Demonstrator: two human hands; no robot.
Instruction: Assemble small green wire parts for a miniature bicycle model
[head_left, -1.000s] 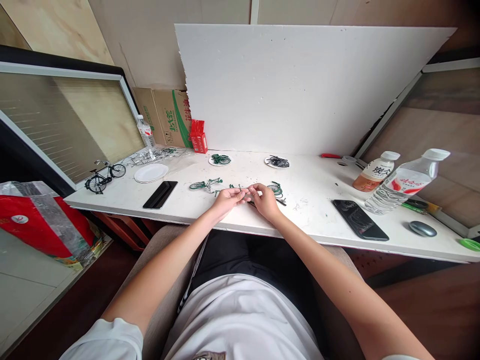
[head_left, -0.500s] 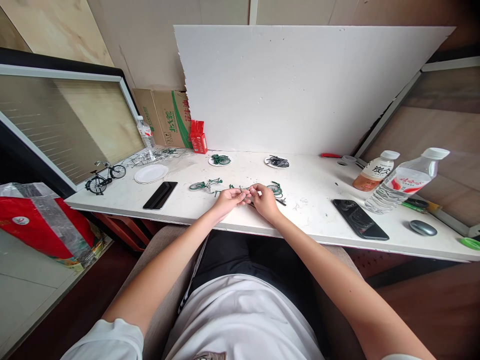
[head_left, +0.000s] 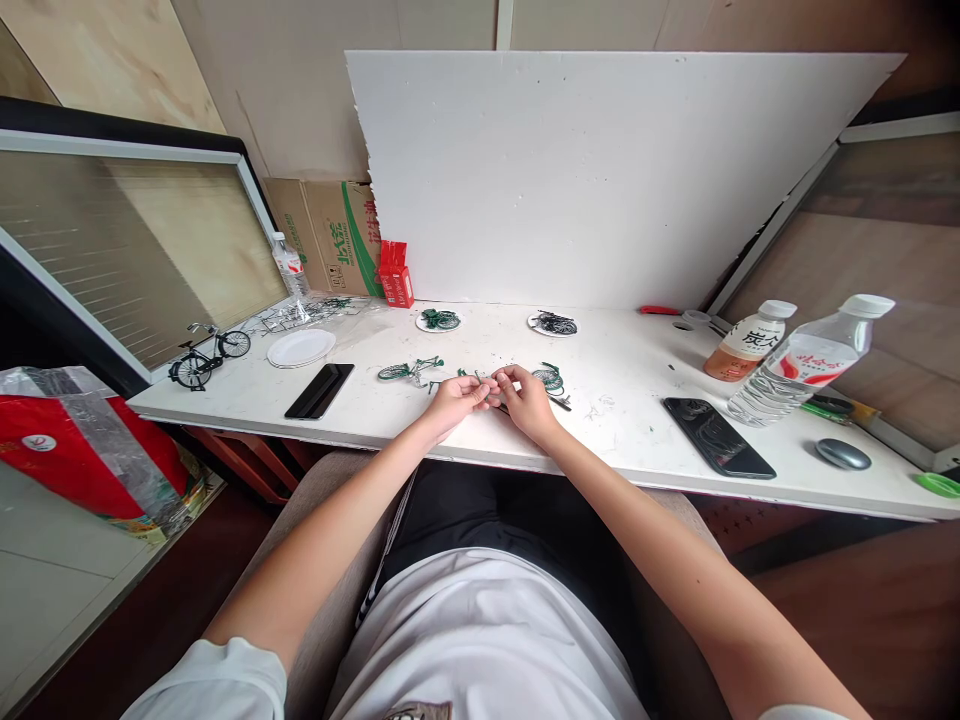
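The left hand point(head_left: 454, 402) and right hand point(head_left: 527, 402) met over the front of the desk point(head_left: 615, 425), fingertips together at 1 spot. Could not tell whether either grip was clamped on a part; anything pinched there was too small to make out.

Work appeared to centre on the green model bicycle point(head_left: 417, 370). It lay flat on the desk, beyond and to the left of the hands, with 1 wheel point(head_left: 394, 372) showing at its left end. A green wheel piece point(head_left: 551, 378) lay just beyond the right hand, well apart from it. A dark thin item point(head_left: 560, 404) lay beside the right hand.

Progress, by judgement: some joining looked done on the green frame, but the wheel piece lay loose, so it seemed short of whole. By contrast, 1 black model bicycle point(head_left: 206, 358) stood upright at far left, apparently complete with 2 wheels. Green parts point(head_left: 440, 319) and black parts point(head_left: 556, 323) sat on 2 small plates point(head_left: 534, 322) at the back, their assembly unclear.
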